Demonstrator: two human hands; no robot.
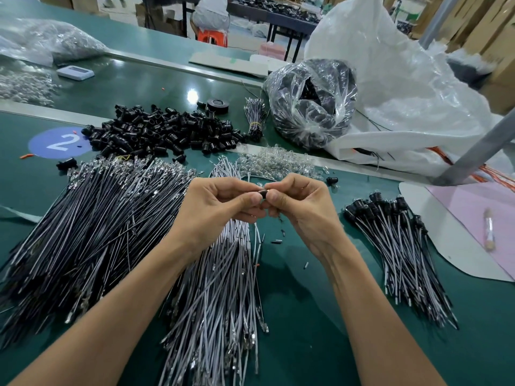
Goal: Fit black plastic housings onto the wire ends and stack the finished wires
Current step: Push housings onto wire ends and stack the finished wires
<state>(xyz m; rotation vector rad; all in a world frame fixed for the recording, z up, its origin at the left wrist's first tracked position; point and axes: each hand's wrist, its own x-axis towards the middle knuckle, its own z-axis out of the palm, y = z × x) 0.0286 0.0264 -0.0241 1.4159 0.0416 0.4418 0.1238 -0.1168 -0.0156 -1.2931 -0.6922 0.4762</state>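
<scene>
My left hand [214, 203] and my right hand [299, 201] meet at the middle of the green table, both pinching one small black housing [262, 194] between the fingertips. A grey wire [257, 235] hangs down from under the hands. A heap of loose black housings [164, 132] lies beyond the hands. Black wires [92, 232] fan out at the left, and grey wires [223, 288] lie under my wrists. Finished wires with black housings [401, 246] are stacked at the right.
A pile of small clear bulbs [276, 162] sits just past my hands. A clear bag of black parts [312, 104] and a big white sack [395, 87] stand at the back right. A tied wire bundle [255, 118] and a tape roll [218, 105] lie behind the housings.
</scene>
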